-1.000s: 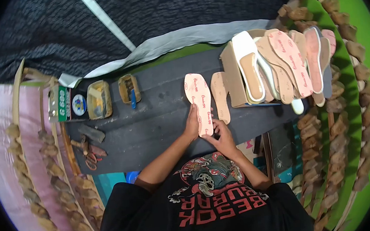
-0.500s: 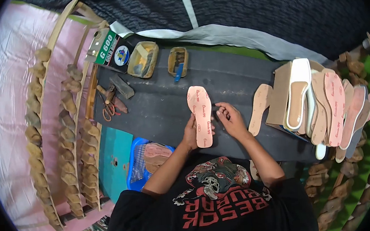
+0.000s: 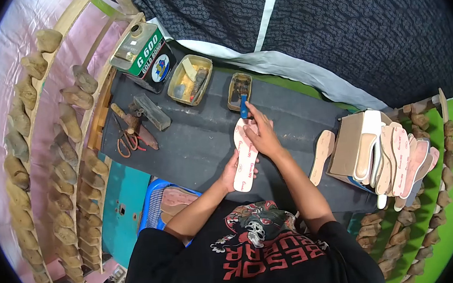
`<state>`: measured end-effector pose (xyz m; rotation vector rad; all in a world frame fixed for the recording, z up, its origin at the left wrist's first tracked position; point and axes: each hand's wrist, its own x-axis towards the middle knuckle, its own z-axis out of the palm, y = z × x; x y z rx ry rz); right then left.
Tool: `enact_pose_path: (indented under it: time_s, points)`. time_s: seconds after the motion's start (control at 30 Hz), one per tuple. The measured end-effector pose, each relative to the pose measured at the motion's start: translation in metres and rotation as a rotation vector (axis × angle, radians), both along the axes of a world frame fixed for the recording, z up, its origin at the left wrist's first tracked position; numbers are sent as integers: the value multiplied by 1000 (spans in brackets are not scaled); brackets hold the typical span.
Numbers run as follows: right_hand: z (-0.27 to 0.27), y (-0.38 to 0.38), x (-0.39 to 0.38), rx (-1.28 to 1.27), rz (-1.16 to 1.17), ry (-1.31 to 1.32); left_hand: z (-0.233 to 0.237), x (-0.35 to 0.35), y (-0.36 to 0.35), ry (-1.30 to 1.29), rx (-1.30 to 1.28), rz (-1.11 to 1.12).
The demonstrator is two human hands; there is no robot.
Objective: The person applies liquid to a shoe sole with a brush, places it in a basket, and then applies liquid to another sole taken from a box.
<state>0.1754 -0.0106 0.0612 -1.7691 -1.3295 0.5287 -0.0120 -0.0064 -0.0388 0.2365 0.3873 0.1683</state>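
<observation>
My left hand (image 3: 231, 172) is closed around the lower part of a pink insole (image 3: 244, 164) printed with red lettering, its fingers showing at the far edge. Over the insole's upper end reaches my right hand (image 3: 262, 133), thumb and forefinger apart. Its forefinger tip is right beside the blue handle of a brush (image 3: 244, 107). That brush leans in a small glue-stained tub (image 3: 232, 104), handle towards me.
A larger tub (image 3: 208, 81) and a G 600 can (image 3: 141, 60) stand at the back left, near scissors (image 3: 124, 143). To the right are a single insole (image 3: 322, 157) and a cardboard box (image 3: 349, 144) of insoles. A blue basket (image 3: 147, 205) and racks of shoe lasts flank the table.
My right hand has moved up and forward to the brush handle. The insole in my left hand is tilted slightly more, and the camera view has shifted.
</observation>
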Motion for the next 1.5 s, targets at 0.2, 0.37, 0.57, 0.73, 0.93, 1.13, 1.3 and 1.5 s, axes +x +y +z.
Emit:
enact_pose_path:
  time_s: [0.2, 0.37, 0.57, 0.73, 0.93, 1.13, 1.3, 1.5]
  points:
    - [0, 30, 6, -42, 32, -176, -16, -10, 21, -47, -84, 0]
    - [5, 31, 6, 29, -137, 107, -12, -18, 35, -32, -60, 0]
    - [-1, 27, 19, 95, -178, 127, -15, -16, 32, -16, -53, 36]
    - [2, 21, 20, 84, -184, 162, -9, -8, 23, 10, -29, 69]
    - [3, 13, 31, 189, -180, 209, 10, 2, 7, -11, -22, 73]
    - [8, -5, 42, 271, -174, 497, 24, 15, -5, -13, 8, 95]
    - [37, -48, 63, 398, -299, 547, 38, 24, -28, 48, 100, 42]
    - [77, -105, 92, 231, -241, 138, 26, 34, -55, 84, 185, -105]
